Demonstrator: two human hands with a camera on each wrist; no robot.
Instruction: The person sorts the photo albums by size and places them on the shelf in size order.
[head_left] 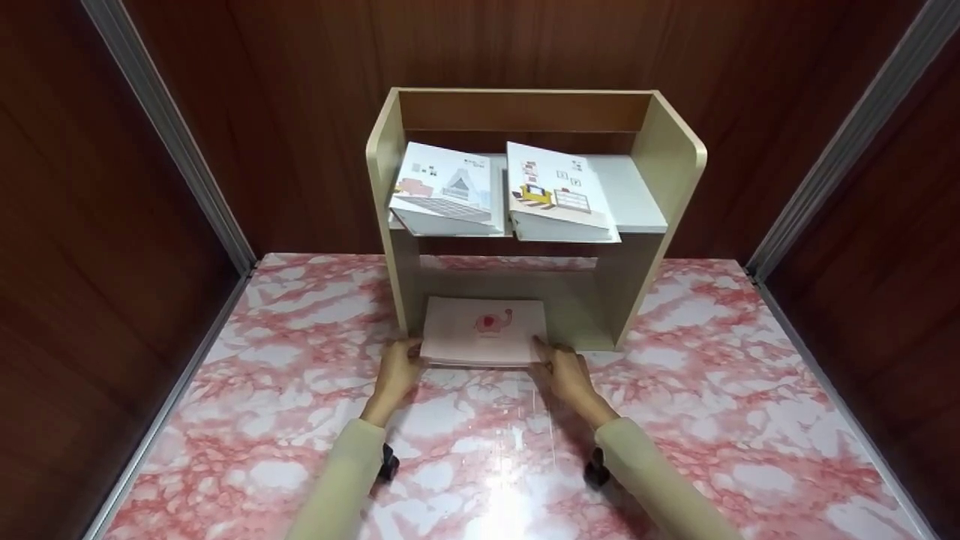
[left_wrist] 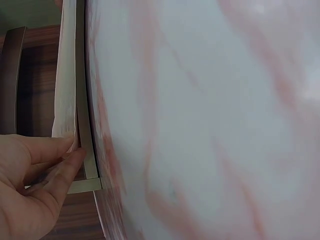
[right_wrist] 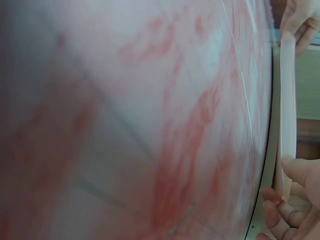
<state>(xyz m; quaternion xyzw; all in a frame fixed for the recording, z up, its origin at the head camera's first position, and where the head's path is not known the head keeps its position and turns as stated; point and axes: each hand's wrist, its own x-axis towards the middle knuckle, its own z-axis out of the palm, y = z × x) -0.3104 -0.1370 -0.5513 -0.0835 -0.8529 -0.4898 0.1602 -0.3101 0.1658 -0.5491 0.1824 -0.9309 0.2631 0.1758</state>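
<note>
A pale pink book [head_left: 457, 337] with a red elephant on its cover lies flat at the left of the shelf's lower board [head_left: 581, 322]. My left hand [head_left: 397, 367] pinches its near left corner; the left wrist view shows thumb and fingertips at the page edges. On the opposite side, my right hand [head_left: 566, 375] holds the near right corner. Its thumb lies on top and its fingers curl beneath the book [right_wrist: 288, 100] in the right wrist view. The book's front edge sits near the board's front edge.
A small two-tier wooden shelf [head_left: 679, 176] stands against the dark wood back wall [head_left: 300, 112]. On its upper board lean two white binder-like books, one with a tent drawing [head_left: 446, 187], one with a yellow sofa [head_left: 559, 191]. Red-and-white marbled tabletop [head_left: 262, 420] surrounds the shelf.
</note>
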